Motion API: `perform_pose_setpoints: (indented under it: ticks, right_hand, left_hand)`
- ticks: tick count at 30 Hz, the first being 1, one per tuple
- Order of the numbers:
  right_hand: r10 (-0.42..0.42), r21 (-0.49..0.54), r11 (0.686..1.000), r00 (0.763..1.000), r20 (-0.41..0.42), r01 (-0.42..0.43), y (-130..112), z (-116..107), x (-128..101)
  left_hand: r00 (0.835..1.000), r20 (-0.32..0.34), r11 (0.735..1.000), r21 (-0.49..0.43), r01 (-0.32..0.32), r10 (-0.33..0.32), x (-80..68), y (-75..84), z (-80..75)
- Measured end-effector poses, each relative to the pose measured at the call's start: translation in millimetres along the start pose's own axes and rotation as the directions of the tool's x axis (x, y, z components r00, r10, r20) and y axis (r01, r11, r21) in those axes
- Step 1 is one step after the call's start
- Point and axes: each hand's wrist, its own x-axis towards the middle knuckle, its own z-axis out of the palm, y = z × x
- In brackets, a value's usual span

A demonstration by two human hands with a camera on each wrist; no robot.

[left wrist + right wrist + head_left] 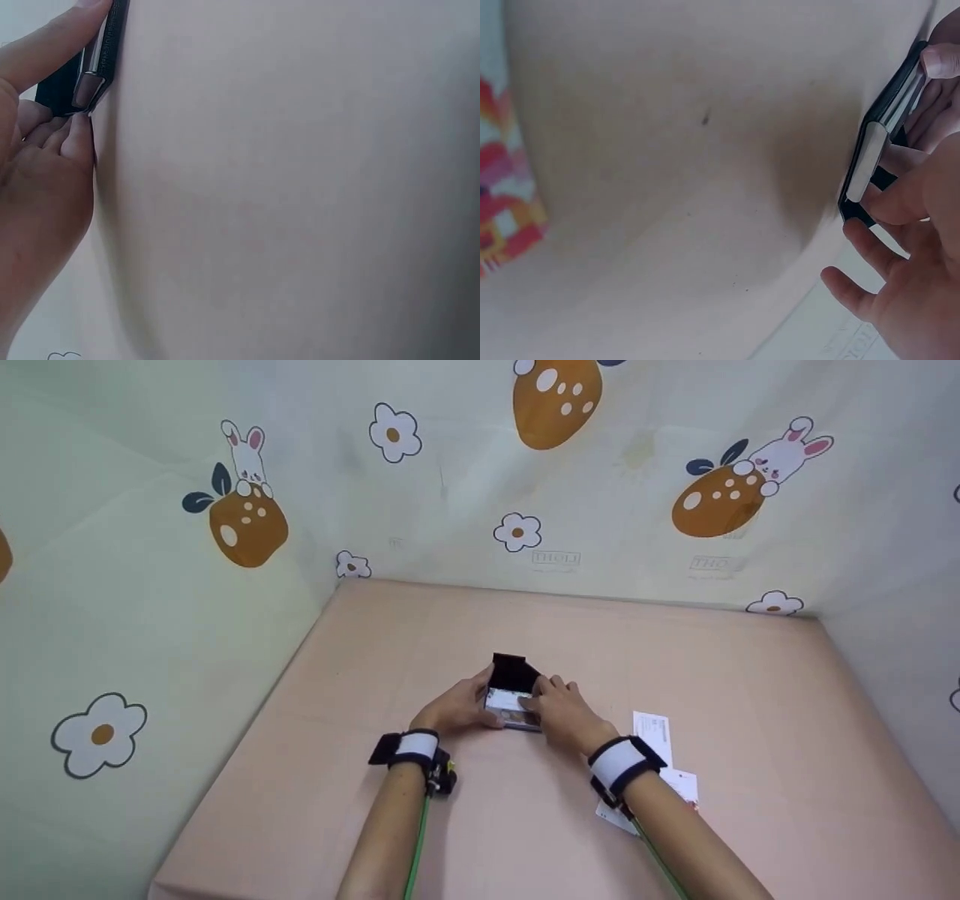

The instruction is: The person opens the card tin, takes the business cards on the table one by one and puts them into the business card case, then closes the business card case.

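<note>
Item: small black box (pixel 511 690), flap raised at its far side, a pale insert showing in the opening. Location: middle of the pink surface (pixel 750 682), held between both hands.

Left hand (pixel 455 709): at the box's left side, fingers (pixel 45 45) curled against its dark edge, gripping it. The left wrist view shows the box's black wall (pixel 64 86) and a grey strip beside the fingertips.

Right hand (pixel 564 712): at the box's right side and over its top, fingers (pixel 900 199) bent round the box (pixel 877 142), thumb on the pale insert. The right wrist view shows a white slab edge inside the black casing.

Both wrists carry white bands with black straps; green cables run back along the forearms.

Also present: printed white cards (pixel 660 750) lying flat on the surface, just right of the right wrist, partly under the forearm. Backdrop: pale cloth wall (pixel 450 495) printed with rabbits, flowers and orange fruit.
</note>
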Motion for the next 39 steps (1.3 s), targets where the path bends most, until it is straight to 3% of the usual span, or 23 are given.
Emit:
perform_pose_setpoints:
  ticks: [25,34,39]
  right_hand:
    - [-0.070,0.010,0.997,0.990,-0.120,0.072,-7,4,-9]
    - [-0.090,0.109,0.987,0.967,-0.239,0.119,-12,6,-24]
    - [-0.087,0.093,0.988,0.940,-0.329,0.124,-13,7,-37]
  left_hand:
    - [1.000,-0.004,1.000,0.010,0.001,-0.001,1.0,-0.5,0.4]
    - [0.999,-0.004,0.999,0.011,-0.034,0.034,-0.2,-1.7,-0.2]
    - [0.999,0.002,0.999,0.009,-0.047,0.047,0.4,-4.9,-0.2]
